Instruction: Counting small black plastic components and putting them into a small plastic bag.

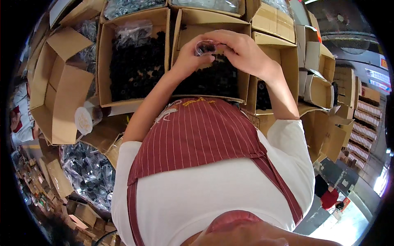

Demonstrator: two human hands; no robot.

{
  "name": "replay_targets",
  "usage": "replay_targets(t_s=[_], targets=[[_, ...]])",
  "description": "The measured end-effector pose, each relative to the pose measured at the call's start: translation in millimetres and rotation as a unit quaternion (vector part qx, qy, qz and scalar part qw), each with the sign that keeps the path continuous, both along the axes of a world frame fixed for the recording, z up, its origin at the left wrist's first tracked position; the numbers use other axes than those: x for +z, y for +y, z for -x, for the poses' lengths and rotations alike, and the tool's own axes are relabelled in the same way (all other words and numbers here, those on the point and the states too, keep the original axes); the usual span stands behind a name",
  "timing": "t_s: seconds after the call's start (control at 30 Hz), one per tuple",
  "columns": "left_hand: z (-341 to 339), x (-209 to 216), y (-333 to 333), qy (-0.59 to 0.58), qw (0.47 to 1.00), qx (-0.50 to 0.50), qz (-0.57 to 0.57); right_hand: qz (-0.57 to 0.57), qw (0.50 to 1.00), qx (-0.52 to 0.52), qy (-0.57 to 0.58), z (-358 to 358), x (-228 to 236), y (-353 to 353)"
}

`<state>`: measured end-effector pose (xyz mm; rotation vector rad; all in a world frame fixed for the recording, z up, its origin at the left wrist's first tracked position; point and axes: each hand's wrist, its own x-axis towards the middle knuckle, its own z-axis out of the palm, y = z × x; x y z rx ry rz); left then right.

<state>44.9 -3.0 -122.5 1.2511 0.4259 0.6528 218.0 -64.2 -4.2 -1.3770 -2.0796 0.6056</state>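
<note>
Clear round container (200, 47): being held over the middle cardboard box (223, 18), with something dark showing inside. Middle cardboard box: standing open close to the body, likely for sparing the arms a long stretch. Left cardboard box (105, 61): standing open alongside, probably for keeping a second stock within reach. Clear plastic bag (133, 33): lying on the contents near the back of the left cardboard box. Right hand (246, 51): arching over from the right, bending its fingers to the container's rim, apparently for steadying it; not showing enough to tell of any pinched piece. Left hand (189, 58): curling thumb and fingers around the container's side, gripping it, seemingly for turning its round end into view. Small dark parts (205, 82): lying loose beneath both hands, presumably being kept from scattering by the box walls.
</note>
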Motion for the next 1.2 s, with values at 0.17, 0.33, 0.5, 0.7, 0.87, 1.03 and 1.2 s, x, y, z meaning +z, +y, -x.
replay_targets(t_s=[0.17,0.33,0.5,0.7,0.87,1.03,1.2], targets=[[-2.4,6.0,-1.9,-0.052,0.998,0.02,0.011,0.042,0.986,-0.008,0.16,-5.3,-4.7,11.8],[3.1,15.4,10.1,-0.087,0.989,0.055,0.101,0.192,0.965,-0.143,0.105,-35.1,-73.6,39.4],[12.7,31.0,15.0,-0.17,0.938,0.023,0.301,0.165,0.958,-0.107,-0.207,-13.6,-120.1,31.9],[16.3,37.5,17.8,-0.152,0.932,0.066,0.323,0.207,0.906,-0.008,-0.37,-9.4,-155.7,35.2],[24.1,34.2,24.8,-0.24,0.909,-0.038,0.339,0.418,0.904,-0.094,0.017,-20.4,-98.4,34.3],[26.1,36.4,28.4,-0.259,0.9,-0.094,0.338,0.449,0.795,-0.094,0.398,-34.3,-72.4,20.6],[19.5,51.8,16.5,-0.186,0.928,-0.067,0.316,0.38,0.727,-0.081,0.566,-40.2,-67.7,16.7]])
